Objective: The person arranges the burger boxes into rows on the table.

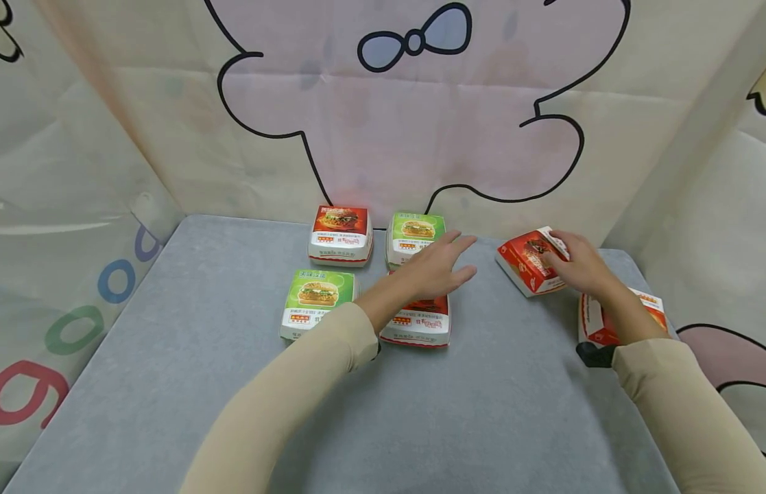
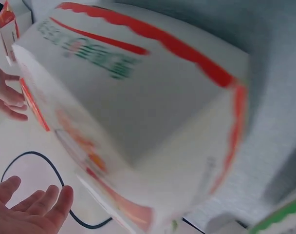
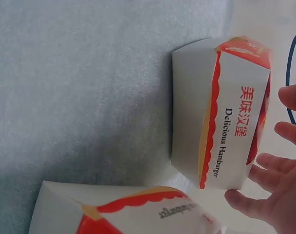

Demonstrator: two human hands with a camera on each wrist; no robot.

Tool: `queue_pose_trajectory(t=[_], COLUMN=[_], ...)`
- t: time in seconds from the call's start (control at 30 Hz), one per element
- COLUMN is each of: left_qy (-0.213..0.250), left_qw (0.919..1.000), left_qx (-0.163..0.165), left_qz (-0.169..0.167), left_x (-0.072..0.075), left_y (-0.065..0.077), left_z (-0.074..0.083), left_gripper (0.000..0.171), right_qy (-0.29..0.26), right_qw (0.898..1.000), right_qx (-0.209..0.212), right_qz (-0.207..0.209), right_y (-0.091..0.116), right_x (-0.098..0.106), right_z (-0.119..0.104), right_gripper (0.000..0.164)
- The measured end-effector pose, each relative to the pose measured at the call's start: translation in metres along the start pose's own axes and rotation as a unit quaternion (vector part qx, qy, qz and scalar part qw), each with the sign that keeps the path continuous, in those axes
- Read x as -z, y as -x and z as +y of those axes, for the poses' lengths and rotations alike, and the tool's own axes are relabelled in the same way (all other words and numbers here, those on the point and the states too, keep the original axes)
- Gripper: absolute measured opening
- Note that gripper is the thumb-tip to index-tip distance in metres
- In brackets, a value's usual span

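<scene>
My left hand (image 1: 437, 267) reaches over the front red-and-white hamburger box (image 1: 420, 329), fingers spread and nothing gripped. In the left wrist view that box (image 2: 123, 97) fills the middle, and the left fingers (image 2: 46, 207) show apart from it. On the right, my right hand (image 1: 577, 264) is at the upper corner of a red hamburger box (image 1: 527, 264) standing turned at an angle. Spread fingers and thumb lie along the top edge of this box (image 3: 231, 117) in the right wrist view. Another red hamburger box (image 1: 595, 322) sits partly hidden under the right forearm.
Beside the left forearm is a green hamburger box (image 1: 317, 295). Behind stand a red box (image 1: 339, 237) and a second green box (image 1: 413, 233), the latter partly covered by the left hand. A printed cloth (image 1: 420, 137) hangs behind the grey table (image 1: 191, 329).
</scene>
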State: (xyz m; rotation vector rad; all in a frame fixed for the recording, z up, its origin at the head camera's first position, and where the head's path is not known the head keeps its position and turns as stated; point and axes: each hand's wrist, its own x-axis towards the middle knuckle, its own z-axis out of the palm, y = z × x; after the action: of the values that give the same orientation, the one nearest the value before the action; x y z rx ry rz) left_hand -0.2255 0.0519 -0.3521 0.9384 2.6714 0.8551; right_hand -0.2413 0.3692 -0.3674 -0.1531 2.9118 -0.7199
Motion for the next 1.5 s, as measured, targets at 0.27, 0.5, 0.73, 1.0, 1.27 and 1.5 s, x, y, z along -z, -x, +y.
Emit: queue_pose_trajectory(t=[0.27,0.5,0.73,1.0,1.27,1.5], left_qy=[-0.003,0.005,0.001,-0.008,-0.015,-0.049], left_qw=[0.9999,0.9996,0.9989,0.9981,0.9951,0.9914], left_qx=[0.003,0.013,0.024,0.025,0.044,0.035], left_qz=[-0.015,-0.026,-0.039,-0.055,-0.088,-0.116], left_x=[-0.008,-0.01,-0.012,-0.013,-0.014,-0.018], left_y=[-0.011,-0.015,-0.021,-0.026,-0.029,-0.031], left_z=[0.015,0.017,0.017,0.022,0.026,0.028], left_gripper=[0.06,0.06,0.061,0.061,0.059,0.06], right_qy=[0.004,0.012,0.013,0.014,0.028,0.052], right_qw=[1.0,1.0,1.0,1.0,1.0,0.999], right_qx=[-0.004,0.001,-0.011,-0.001,0.006,0.002], right_qz=[-0.004,-0.002,-0.014,-0.01,-0.004,-0.012], right_y=[0.001,0.004,0.004,0.002,0.002,0.001], right_x=[0.001,0.0,-0.004,-0.011,-0.016,-0.019], right_z=[0.001,0.0,-0.001,-0.008,-0.02,-0.028], right_gripper=[0.071,0.067,0.069,0.071,0.069,0.071])
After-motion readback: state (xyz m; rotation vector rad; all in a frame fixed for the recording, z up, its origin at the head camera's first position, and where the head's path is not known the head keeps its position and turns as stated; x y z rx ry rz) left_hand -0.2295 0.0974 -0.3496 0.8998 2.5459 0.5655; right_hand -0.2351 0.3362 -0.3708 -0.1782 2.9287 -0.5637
